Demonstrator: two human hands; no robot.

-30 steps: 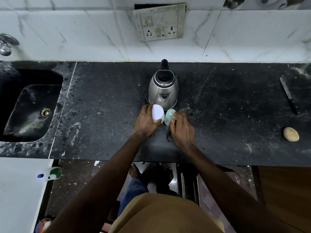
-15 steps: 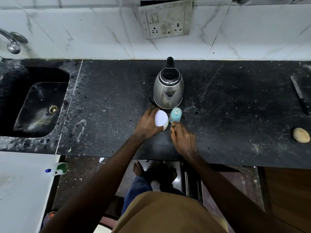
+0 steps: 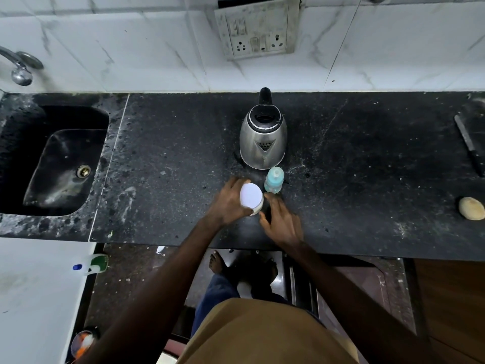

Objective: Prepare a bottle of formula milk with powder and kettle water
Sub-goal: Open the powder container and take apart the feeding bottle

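Left hand [image 3: 228,203] curled around white-lidded tub [image 3: 251,198], right hand [image 3: 283,223] loosely spread, empty, just beside it

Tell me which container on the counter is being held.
The white-lidded jar, gripped by the left hand; the bottle and kettle stand free.

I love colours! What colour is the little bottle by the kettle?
The bottle is light teal; head view.

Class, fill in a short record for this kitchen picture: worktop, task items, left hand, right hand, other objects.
Worktop: dark stone counter, sink at left
Task items: steel kettle; teal bottle upright just in front of it; white-lidded jar
Left hand: grips the jar
Right hand: open, beside the jar
Others: knife, pale round lump, far right
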